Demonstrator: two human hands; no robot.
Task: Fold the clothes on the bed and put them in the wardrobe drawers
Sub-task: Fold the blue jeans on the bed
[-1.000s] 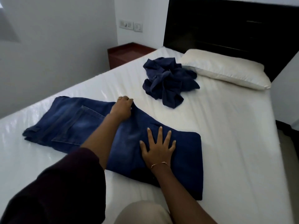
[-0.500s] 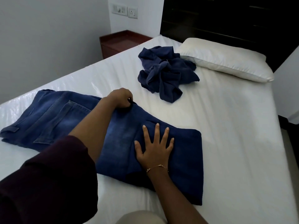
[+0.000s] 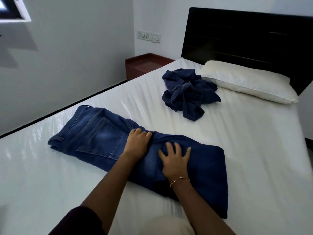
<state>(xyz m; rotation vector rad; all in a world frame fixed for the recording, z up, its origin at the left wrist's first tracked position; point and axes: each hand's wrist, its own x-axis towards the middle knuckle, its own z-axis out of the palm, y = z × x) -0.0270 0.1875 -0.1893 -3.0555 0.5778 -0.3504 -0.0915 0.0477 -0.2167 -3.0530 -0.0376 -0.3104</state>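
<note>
Here the blue jeans [image 3: 135, 150] lie folded across the near part of the bed [image 3: 237, 141], waistband and back pocket toward the wall side, folded legs toward the other. The left hand [image 3: 138, 144] rests on them at mid-length with fingers curled at the far edge of the denim; whether that grip truly pinches cloth cannot be told. The right hand [image 3: 175, 161], just beside it, presses flat with fingers spread, holding nothing. Beyond the jeans, well apart, a crumpled dark blue garment [image 3: 188, 92] sits just beside the white pillow [image 3: 245, 80], which lies against the black headboard [image 3: 245, 36]. The white sheet is glossy and lightly rippled. Past the bed's far corner stands a reddish-brown nightstand [image 3: 145, 63] under wall switches [image 3: 149, 36]. The jeans' near edge is partly hidden by the right forearm, and both fingertips are blurred. Compared with half a second ago, the left hand has slid closer to the right, whose fingers are now bent slightly.
</note>
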